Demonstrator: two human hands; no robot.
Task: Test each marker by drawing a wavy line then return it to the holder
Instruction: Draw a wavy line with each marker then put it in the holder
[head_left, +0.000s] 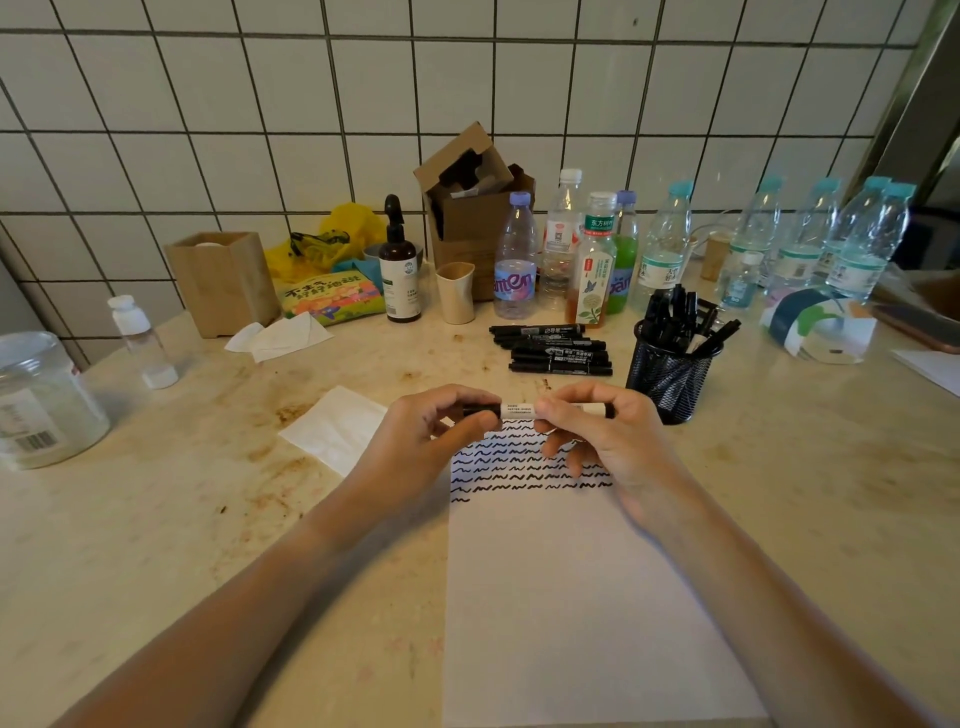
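Note:
Both hands hold one black marker (519, 410) with a white label, level above the top of a white paper sheet (571, 597). My left hand (431, 436) pinches its left end, my right hand (597, 431) grips its right part. The paper carries several rows of black wavy lines (519, 467). A black mesh holder (670, 374) with several markers stands to the right of my hands. A pile of loose black markers (553, 348) lies on the counter behind my hands.
Several plastic bottles (670, 244) line the tiled wall at the back right. A cardboard box (467, 218), a pump bottle (399, 270), a beige cup (455, 293) and a wooden box (223, 280) stand behind. A plastic jar (41, 400) sits far left, a napkin (337, 426) beside the paper.

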